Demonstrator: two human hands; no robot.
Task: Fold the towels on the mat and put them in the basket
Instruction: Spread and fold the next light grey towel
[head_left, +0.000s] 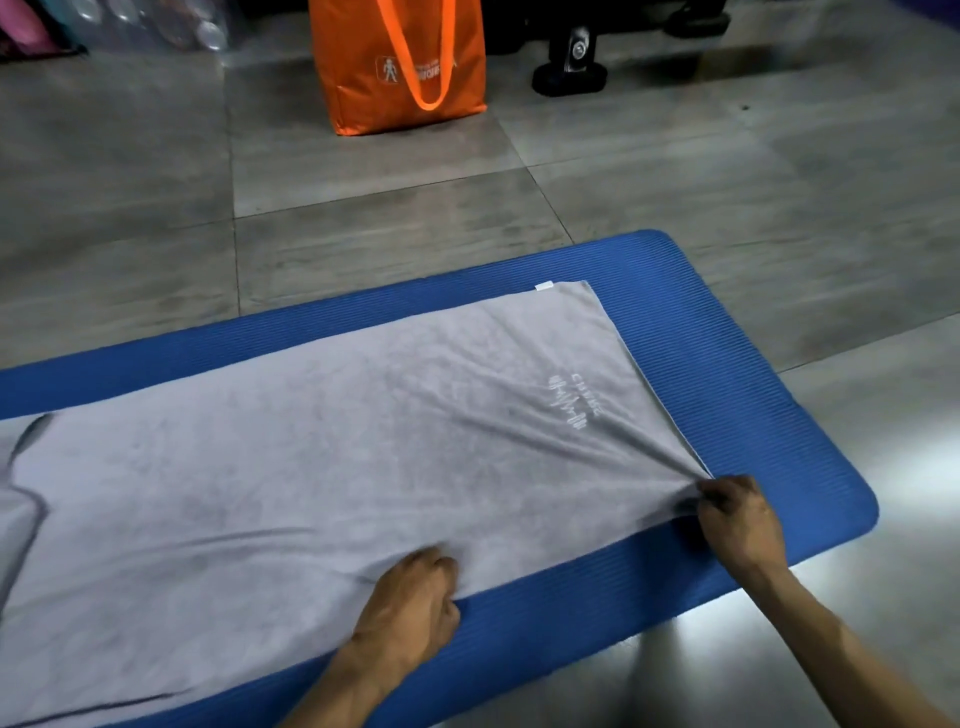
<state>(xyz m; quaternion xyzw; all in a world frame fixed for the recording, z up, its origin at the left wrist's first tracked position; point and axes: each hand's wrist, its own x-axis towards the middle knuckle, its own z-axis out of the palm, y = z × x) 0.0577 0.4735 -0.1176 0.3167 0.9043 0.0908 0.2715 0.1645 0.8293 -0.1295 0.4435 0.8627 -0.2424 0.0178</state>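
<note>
Two hands: both of yours sit on the towel's near edge.
Towel (322, 467): spread flat on the blue mat (727, 332), long axis running left to right, past the left border.
Right hand (740, 519): pinches the near right corner, cloth pulled taut.
Left hand (410, 608): fingers curled onto the near edge, further left; a firm grip I cannot confirm.
Coming move: likely a fold, and your right hand holds the free end.
Basket: not in view.

We see: grey tiled floor (363, 156) | orange tote bag (400, 67) standing on it | black wheeled base (571, 67) beside | glare lower right.
</note>
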